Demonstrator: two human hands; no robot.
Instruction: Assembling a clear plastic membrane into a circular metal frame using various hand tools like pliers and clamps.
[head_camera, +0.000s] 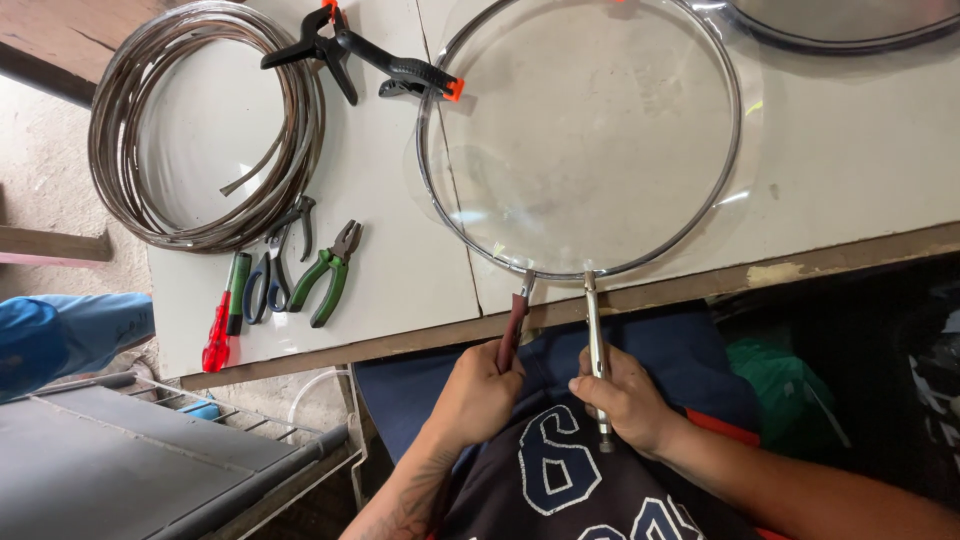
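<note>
A large metal hoop with clear plastic film stretched over it lies on the white table. At the hoop's near edge two tools grip the rim. My left hand is closed around the dark red handle of one plier-like tool. My right hand holds the silver handle of a second tool, a locking plier by its look. Both hands sit just below the table's front edge, over my dark blue shirt.
A coil of brown flat strip lies at the table's left. Black spring clamps with orange tips sit at the hoop's upper left. Green pliers, scissors and a red and green screwdriver lie near the front edge. Another hoop shows at top right.
</note>
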